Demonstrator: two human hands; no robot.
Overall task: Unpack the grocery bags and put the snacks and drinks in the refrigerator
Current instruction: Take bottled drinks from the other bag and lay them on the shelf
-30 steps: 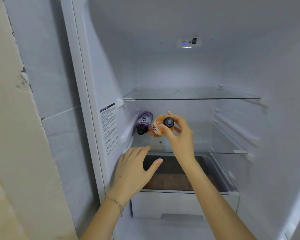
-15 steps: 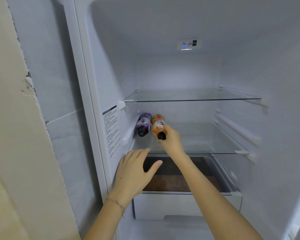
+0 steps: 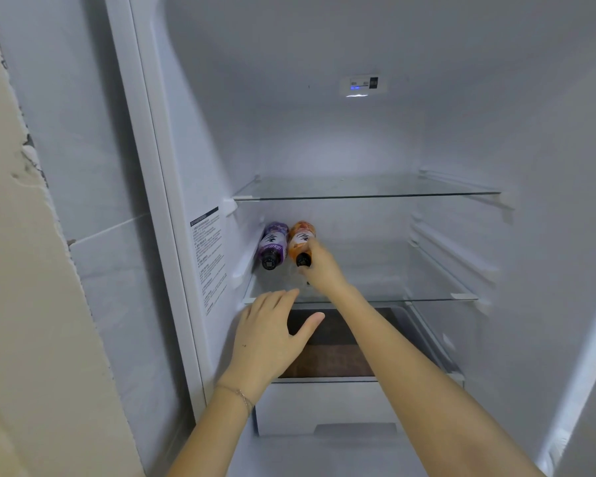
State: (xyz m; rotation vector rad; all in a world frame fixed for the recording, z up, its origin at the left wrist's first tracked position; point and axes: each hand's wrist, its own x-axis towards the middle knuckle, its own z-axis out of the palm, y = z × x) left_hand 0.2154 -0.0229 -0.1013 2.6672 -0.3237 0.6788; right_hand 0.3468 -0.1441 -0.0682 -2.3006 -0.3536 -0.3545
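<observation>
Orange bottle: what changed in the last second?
The right hand moved the orange bottle inward and laid it on the lower glass shelf beside the purple bottle, cap forward; it still grips the neck end. Unchanged: purple bottle, left hand open at the shelf's front edge.

The right arm is extending from the lower right corner up to the middle of the frame, where the right hand (image 3: 324, 270) is gripping the neck of an orange bottle (image 3: 301, 241) with curled fingers. The left hand (image 3: 272, 335) is hovering palm down just below and left of it, fingers straight, thumb spread rightward, holding nothing.
</observation>
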